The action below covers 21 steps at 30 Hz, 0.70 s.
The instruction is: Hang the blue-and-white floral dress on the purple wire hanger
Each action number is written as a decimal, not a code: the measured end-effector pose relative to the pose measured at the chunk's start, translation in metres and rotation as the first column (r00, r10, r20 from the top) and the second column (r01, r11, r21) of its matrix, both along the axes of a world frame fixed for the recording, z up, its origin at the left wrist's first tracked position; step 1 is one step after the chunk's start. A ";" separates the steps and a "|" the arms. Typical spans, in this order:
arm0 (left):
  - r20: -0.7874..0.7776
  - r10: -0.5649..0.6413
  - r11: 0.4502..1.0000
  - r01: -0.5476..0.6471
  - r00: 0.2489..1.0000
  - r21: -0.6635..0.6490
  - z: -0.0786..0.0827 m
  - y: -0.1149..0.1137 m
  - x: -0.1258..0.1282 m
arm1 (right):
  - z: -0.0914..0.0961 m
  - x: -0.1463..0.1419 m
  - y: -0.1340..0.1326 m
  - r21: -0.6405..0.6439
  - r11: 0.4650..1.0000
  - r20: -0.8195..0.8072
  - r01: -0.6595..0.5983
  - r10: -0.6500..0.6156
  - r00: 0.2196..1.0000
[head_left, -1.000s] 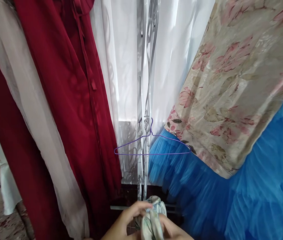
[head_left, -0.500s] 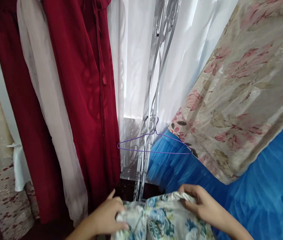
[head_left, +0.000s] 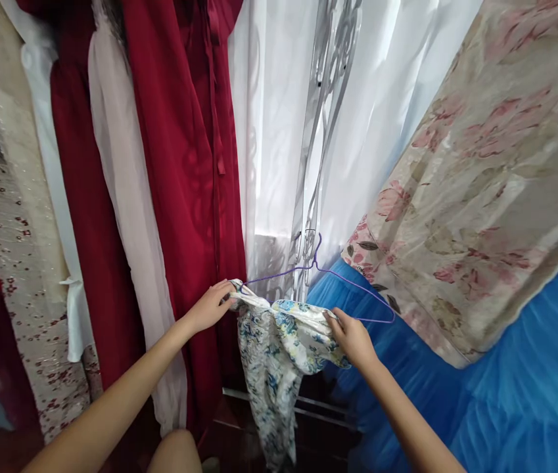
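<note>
Our left grip (head_left: 209,305) pinches the floral garment (head_left: 279,348) at the left tip of the purple hanger (head_left: 357,289). Our right grip (head_left: 352,336) is closed on the other corner, seemingly not yet over the wire.

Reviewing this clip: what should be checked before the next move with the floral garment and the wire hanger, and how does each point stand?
1. Left hand grip on the floral garment at the hanger's left end: ok.
2. Right hand grip on the garment's other edge: ok.
3. Purple hanger hooked on the metal grille: ok.
4. Garment edge over the hanger's left tip: cannot tell, fingers cover it.
5. Hanger's right arm bare: ok, it lies against the blue tulle skirt.
6. Garment untwisted: not ok, bunched between the hands.
</note>
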<state>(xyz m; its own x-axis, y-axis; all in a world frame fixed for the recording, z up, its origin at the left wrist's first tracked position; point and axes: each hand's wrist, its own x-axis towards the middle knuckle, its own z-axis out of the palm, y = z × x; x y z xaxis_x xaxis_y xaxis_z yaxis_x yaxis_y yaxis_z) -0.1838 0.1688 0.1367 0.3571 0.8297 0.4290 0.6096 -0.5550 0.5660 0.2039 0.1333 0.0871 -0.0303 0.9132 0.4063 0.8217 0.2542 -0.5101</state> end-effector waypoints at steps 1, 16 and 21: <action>0.017 -0.025 1.000 0.025 1.000 0.009 0.005 0.000 0.002 | 0.000 0.000 -0.007 0.002 1.000 -0.009 -0.012 0.012 1.000; 0.191 0.010 0.966 -0.059 0.981 0.253 0.055 -0.022 0.083 | 0.013 -0.032 -0.070 -0.052 0.979 -0.293 -0.197 0.173 0.940; -0.025 -0.023 0.993 0.026 0.999 0.119 0.056 -0.017 0.065 | 0.013 -0.025 -0.075 -0.030 0.970 -0.380 -0.242 0.213 0.900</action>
